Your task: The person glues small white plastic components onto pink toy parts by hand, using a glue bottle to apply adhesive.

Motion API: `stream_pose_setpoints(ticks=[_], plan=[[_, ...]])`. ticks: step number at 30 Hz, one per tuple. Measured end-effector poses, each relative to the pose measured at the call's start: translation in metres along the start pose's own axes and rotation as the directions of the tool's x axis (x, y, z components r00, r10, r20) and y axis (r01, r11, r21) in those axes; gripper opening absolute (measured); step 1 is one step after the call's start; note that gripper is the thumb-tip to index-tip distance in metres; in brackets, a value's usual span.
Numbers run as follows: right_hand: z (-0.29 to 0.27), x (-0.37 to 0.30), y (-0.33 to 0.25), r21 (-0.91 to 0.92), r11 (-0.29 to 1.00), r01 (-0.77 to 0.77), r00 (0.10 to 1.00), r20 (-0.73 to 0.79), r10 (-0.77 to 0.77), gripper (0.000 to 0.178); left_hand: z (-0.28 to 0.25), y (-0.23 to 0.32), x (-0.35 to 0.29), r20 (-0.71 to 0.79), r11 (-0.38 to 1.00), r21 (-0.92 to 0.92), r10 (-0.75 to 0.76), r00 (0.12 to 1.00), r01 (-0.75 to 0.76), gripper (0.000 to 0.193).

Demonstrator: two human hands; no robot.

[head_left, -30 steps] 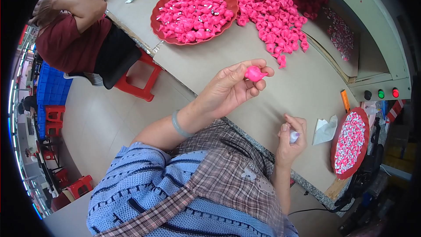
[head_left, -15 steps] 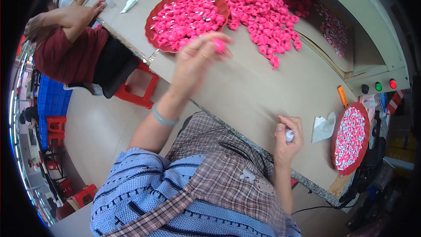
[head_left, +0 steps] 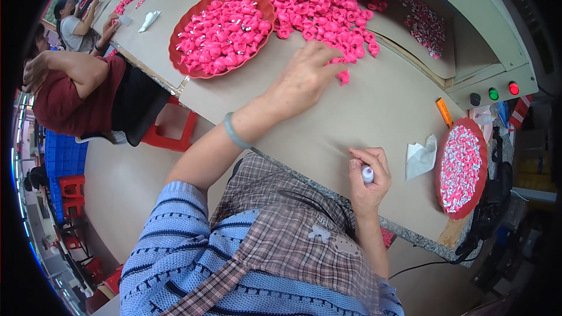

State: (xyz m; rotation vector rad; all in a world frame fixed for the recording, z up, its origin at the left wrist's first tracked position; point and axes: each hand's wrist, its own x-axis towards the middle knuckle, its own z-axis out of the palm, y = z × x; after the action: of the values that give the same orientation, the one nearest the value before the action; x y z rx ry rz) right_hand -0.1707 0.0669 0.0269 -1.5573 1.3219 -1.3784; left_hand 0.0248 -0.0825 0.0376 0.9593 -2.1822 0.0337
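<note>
My left hand (head_left: 304, 79), a pale green bangle (head_left: 235, 131) on its wrist, reaches to the near edge of a heap of small pink hollow pieces (head_left: 319, 3). Its fingers are apart and curved, with pink pieces just beyond the tips; I see nothing held in them. A small pink piece (head_left: 344, 77) lies by the fingertips. Above the table's near edge my right hand (head_left: 372, 184) is closed around a small white bottle (head_left: 367, 174) with a purple tip. To the left of the heap sits a red scalloped tray (head_left: 175, 58) full of pink pieces with silvery bits.
At right, a red dish (head_left: 483, 175) holds small pink and silver pieces, beside a white tissue (head_left: 420, 158) and an orange-handled tool (head_left: 444, 111). A pale machine housing (head_left: 468, 0) with lit buttons overhangs the heap. A co-worker in a dark red top (head_left: 76, 90) sits at left.
My left hand has moved from beside the tray, where it held a pink piece, right to the heap; that piece is no longer seen in it. My right hand still holds the bottle.
</note>
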Motion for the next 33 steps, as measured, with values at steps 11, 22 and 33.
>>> stream_pose_setpoints(ticks=[11,22,33], plan=[[-0.002,-0.002,0.002,-0.015,1.000,0.013,1.000,-0.007,-0.013,0.025,0.018,0.007,0.012,0.125,0.999,-0.033,0.014,0.992,-0.010,0.019],[-0.014,0.003,0.008,0.335,0.899,-0.282,0.958,0.050,0.282,0.033,0.000,0.050,-0.029,0.627,-0.544,-0.728,-0.283,0.726,0.417,0.024],[-0.030,0.017,0.011,0.563,0.770,-0.301,0.952,0.132,0.276,0.033,-0.011,0.074,-0.047,0.751,-0.744,-0.544,-0.224,0.621,0.389,0.031]])
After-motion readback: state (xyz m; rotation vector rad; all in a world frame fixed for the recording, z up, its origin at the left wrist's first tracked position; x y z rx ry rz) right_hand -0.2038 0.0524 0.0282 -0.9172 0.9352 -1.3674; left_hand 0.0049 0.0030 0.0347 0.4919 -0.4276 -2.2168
